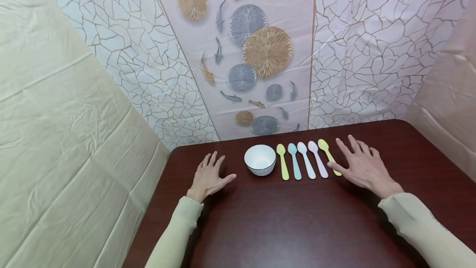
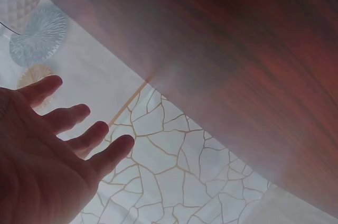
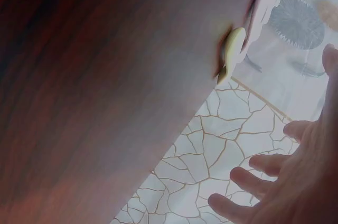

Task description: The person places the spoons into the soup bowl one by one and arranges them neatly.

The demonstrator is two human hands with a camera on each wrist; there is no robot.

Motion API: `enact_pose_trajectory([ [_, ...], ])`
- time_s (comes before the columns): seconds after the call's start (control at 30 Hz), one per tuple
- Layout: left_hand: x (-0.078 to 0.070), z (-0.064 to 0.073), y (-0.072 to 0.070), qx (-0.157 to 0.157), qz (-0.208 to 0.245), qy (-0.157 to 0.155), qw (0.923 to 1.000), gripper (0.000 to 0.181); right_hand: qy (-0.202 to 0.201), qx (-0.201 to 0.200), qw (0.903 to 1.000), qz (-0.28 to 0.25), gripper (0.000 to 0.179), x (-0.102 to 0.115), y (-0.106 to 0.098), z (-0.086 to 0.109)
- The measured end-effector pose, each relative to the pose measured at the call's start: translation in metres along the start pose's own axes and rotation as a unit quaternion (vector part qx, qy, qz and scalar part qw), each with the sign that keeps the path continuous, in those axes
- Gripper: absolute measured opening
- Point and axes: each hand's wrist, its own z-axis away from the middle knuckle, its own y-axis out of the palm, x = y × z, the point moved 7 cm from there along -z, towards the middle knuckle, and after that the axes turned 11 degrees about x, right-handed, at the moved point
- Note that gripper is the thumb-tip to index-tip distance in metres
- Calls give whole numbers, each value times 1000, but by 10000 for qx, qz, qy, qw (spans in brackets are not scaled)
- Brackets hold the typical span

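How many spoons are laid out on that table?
5, in a row right of the white bowl: lime spoon, teal spoon, pale-blue spoon, lilac spoon, then yellow spoon, partly hidden by the right hand.

Head view from above, facing forward-down, wrist views close, tilted — all sharing tabletop (image 1: 282,222), patterned backdrop (image 1: 122,44)

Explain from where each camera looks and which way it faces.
On the head: faces forward and down to white bowl and five spoons; left grip, right grip, sleeves show.
On the left wrist: faces table and patterned backdrop; left grip shows.
On the right wrist: faces table, spoons and backdrop; right grip shows.
Head and right-wrist views share one yellow spoon.
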Motion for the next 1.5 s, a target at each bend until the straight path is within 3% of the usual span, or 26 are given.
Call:
enact_pose_trajectory([
  [0.37, -3, 0, -1, -51, 405, -134, 9991, 98, 25, 196, 9992, -340, 97, 8, -1, 3],
  [0.57, -6, 0, 1, 56, 978, -225, 9949, 107, 20, 125, 9987, -494, 77, 8, -2, 2],
  [0.77, -7, -1, 2, -27, 1561, -374, 9870, 108, -62, -30, 9979, -650, 59, 10, -4, 0],
  [0.9, -9, -5, 1, 7, 2048, -367, 9781, 108, -119, 2, 9963, -852, 55, 10, -4, -1],
  [1.07, -14, -10, -2, -13, 3029, -240, 9527, 106, -184, 65, 9943, -1044, 49, 12, -2, -3],
  [1.17, -19, -11, -4, -31, 3361, -162, 9417, 105, -223, 35, 9938, -1085, 45, 12, -1, -3],
  [1.5, -37, -22, -1, 147, 3557, 58, 9345, 116, -218, 97, 9901, -1383, 34, 12, 4, -7],
])
